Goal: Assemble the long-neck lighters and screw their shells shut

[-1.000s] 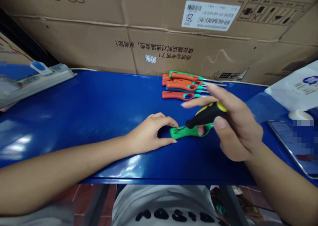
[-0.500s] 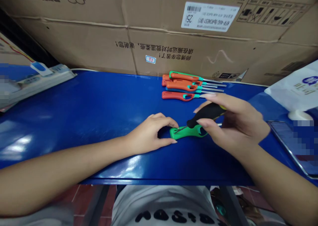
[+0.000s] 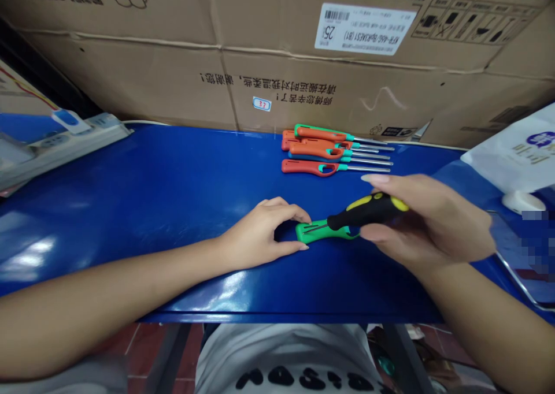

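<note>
A green long-necked lighter [image 3: 321,232] lies on the blue table, its handle end toward the left. My left hand [image 3: 266,232] grips that end between thumb and forefinger. In my right hand [image 3: 433,220] is a black and yellow screwdriver [image 3: 364,209], held by the handle and tilted low over the lighter. Its thin shaft reaches the lighter's handle near my left fingertips; exactly how the tip meets it is too small to tell. The lighter's metal neck is hidden behind my right hand.
Several orange, red and green lighters [image 3: 314,167] are heaped at the back. Behind them stands a large cardboard box [image 3: 165,88]. A power strip [image 3: 56,145] lies at the left; a white bag [image 3: 515,151] and a phone [image 3: 520,272] are at the right.
My right hand has shifted right and its fingers have loosened along the screwdriver, which now lies at a lower tilt. My left hand and the green lighter have stayed put.
</note>
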### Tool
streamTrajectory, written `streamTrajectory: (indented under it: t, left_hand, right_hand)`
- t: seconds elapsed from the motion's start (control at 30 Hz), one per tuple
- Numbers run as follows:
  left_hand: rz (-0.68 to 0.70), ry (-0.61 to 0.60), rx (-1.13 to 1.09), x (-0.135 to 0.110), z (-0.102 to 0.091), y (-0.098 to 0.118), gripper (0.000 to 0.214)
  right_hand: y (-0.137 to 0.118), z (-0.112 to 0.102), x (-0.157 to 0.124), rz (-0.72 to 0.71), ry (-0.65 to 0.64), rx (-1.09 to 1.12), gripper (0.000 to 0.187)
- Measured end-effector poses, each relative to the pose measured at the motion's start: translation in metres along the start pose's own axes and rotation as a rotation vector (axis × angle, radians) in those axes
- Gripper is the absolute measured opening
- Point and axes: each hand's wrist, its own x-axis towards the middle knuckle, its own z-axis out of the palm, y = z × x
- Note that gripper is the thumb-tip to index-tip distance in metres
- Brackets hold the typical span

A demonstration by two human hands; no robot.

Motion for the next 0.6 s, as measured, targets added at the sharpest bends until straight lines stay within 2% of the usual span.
streamTrajectory:
  t: [0.03, 0.07, 0.13, 0.2, 0.33, 0.4, 0.5, 0.53, 0.6]
  left_hand:
    - [0.001, 0.001, 0.002, 0.0, 0.0, 0.0, 0.03]
    - [0.004, 0.006, 0.005, 0.0, 0.0, 0.0, 0.031]
    - [0.01, 0.017, 0.013, 0.0, 0.0, 0.0, 0.032]
    - [0.016, 0.022, 0.018, 0.0, 0.001, 0.0, 0.031]
    - [0.01, 0.017, 0.003, 0.0, 0.001, -0.001, 0.031]
    - [-0.001, 0.01, 0.002, 0.0, 0.001, -0.001, 0.031]
    - [0.001, 0.016, 0.005, 0.0, 0.001, 0.0, 0.031]
    - [0.004, 0.017, 0.006, 0.0, 0.001, 0.0, 0.031]
    - [0.008, 0.016, 0.003, 0.0, 0.001, 0.0, 0.032]
  right_hand:
    - [0.0, 0.001, 0.0, -0.08, 0.021, 0.041, 0.045]
    - [0.0, 0.003, 0.0, -0.087, 0.022, 0.095, 0.045]
    - [-0.002, 0.008, 0.001, 0.007, -0.029, 0.222, 0.048]
    - [-0.003, 0.012, 0.003, 0.069, -0.023, 0.271, 0.048]
    - [-0.001, 0.012, 0.007, -0.08, 0.112, 0.061, 0.046]
    - [-0.001, 0.011, 0.007, -0.071, 0.073, 0.034, 0.043]
    - [-0.001, 0.01, 0.006, 0.081, -0.071, 0.154, 0.049]
    - [0.0, 0.009, 0.006, 0.102, -0.09, 0.18, 0.049]
    - [0.001, 0.009, 0.005, 0.048, -0.053, 0.159, 0.048]
